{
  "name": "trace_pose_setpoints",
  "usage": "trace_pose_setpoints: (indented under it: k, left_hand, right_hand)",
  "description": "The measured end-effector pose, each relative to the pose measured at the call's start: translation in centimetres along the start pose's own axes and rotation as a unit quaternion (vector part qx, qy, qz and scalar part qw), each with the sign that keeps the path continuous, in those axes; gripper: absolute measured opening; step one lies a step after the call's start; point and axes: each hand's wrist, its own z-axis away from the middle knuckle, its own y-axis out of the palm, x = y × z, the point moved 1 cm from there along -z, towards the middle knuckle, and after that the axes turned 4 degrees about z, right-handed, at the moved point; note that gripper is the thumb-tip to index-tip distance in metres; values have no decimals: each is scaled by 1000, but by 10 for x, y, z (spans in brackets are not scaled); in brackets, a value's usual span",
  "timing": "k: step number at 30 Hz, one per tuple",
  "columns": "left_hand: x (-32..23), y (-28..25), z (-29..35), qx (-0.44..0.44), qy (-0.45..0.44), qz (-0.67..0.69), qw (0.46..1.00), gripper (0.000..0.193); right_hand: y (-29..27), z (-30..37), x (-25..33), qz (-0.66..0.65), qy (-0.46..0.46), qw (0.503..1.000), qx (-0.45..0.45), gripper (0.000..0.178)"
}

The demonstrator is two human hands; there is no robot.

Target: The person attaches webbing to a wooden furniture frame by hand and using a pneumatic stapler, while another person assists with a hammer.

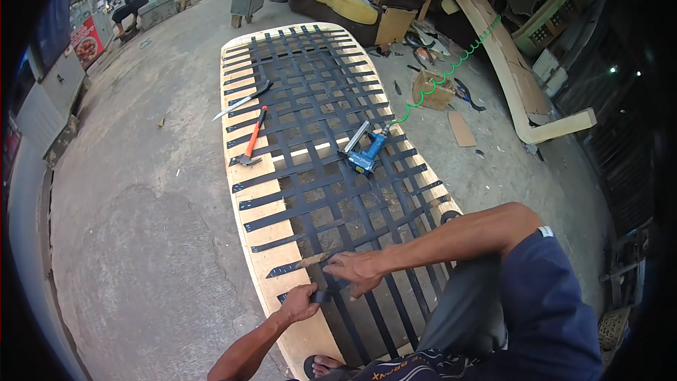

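Note:
A long wooden frame (250,201) with rounded far corners stretches ahead of me, crossed by woven black straps (310,162) stapled along its edges. At the near left rail my left hand (300,302) is closed around a loose black strap (321,297). My right hand (356,268) reaches across from the right, low over the weave. Its fingers touch the straps and sit apart, with some fingertips hidden. A blue staple gun (367,155) rests on the webbing farther up. On the left rail lie a claw hammer (257,137) with an orange handle and a dark-handled blade (243,101).
A green coiled air hose (451,67) runs from the staple gun toward the back right. Beyond the frame stands a worn sofa (338,0). Scraps and a cardboard box (432,90) litter the right floor. A long padded wooden piece (518,92) leans there. People sit far left.

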Motion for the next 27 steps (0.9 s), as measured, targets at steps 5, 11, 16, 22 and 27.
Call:
trace_pose_setpoints:
  k: [5,11,16,22,27]
  left_hand:
    - [21,5,37,-6,79,-44,996,19]
    - [21,0,45,-4,114,-11,993,18]
    - [36,-10,43,-56,14,31,998,16]
    - [-164,-59,188,-27,189,87,978,21]
    - [-177,-104,142,-72,85,-52,992,39]
  right_hand:
    - [82,-82,64,-265,210,938,80,82]
    - [100,-83,64,-185,156,968,66,54]
    - [65,-103,68,-151,194,967,66,40]
    - [-65,59,268,-233,44,967,95,26]
    - [-84,47,196,-232,40,972,17,24]
